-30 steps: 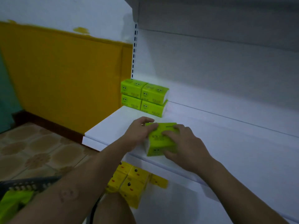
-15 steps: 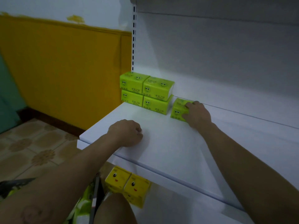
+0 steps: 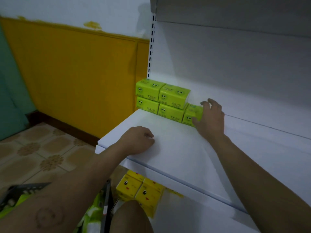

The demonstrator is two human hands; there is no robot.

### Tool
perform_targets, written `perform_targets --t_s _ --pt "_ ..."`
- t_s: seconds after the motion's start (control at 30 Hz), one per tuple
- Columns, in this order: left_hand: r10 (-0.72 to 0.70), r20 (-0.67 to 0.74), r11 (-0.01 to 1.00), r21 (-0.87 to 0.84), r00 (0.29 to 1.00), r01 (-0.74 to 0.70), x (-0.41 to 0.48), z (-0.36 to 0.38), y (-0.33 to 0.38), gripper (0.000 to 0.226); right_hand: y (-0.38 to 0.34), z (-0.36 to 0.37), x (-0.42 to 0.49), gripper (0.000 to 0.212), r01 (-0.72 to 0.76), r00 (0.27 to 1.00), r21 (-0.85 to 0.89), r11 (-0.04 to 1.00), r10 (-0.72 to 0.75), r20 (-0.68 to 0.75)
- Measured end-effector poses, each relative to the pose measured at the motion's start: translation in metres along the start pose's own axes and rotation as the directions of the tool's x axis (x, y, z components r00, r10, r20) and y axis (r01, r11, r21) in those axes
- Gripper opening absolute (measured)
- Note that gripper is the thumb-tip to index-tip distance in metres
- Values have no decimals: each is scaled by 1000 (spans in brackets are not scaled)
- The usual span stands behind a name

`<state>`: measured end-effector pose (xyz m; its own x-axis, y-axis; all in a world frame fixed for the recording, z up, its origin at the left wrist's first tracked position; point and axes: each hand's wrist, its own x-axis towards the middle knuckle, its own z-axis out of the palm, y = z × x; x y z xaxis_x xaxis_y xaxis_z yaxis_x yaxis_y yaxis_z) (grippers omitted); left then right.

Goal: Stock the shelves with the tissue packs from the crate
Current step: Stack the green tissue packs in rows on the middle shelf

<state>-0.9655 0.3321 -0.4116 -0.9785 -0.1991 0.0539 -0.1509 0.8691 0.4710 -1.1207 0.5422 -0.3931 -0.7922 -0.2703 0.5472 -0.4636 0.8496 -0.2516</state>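
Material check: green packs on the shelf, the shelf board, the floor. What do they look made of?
Green packs: thin printed plastic film, slight sheen; soft rounded edges, white tissue showing at one end.
Shelf board: probably painted sheet metal, matte white; thin folded front lip, slotted upright beside it.
Floor: likely ceramic tile; repeating flower pattern, grout lines.

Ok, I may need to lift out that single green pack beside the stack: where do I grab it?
Take the single green pack by its front face and top, coming from the front right, where the right hand is. Its left end sits against the green stack, so probably only front, top and right end are free.
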Motion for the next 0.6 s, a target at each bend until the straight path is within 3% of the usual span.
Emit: perform_targets --t_s 0.07,0.23,0.4,0.5,0.6 --pt "-20 -110 993 -117 994 7 -6 -4 -10 30 -35 -10 -17 44 116 992 63 991 -112 -66" --pt "-74 -253 974 -227 965 15 -37 -16 -39 27 -144 -6 -69 31 248 939 341 907 -311 144" --pt "-172 -427 961 -271 888 56 -95 -28 -105 25 -240 28 -126 24 307 851 572 761 -488 192" --pt "-359 -460 909 -370 812 192 -128 -15 -164 19 -276 65 -161 28 308 782 640 704 -571 252" --pt "-586 -345 793 -429 733 432 -160 14 -222 23 -296 115 -193 34 236 628 604 761 -594 503"
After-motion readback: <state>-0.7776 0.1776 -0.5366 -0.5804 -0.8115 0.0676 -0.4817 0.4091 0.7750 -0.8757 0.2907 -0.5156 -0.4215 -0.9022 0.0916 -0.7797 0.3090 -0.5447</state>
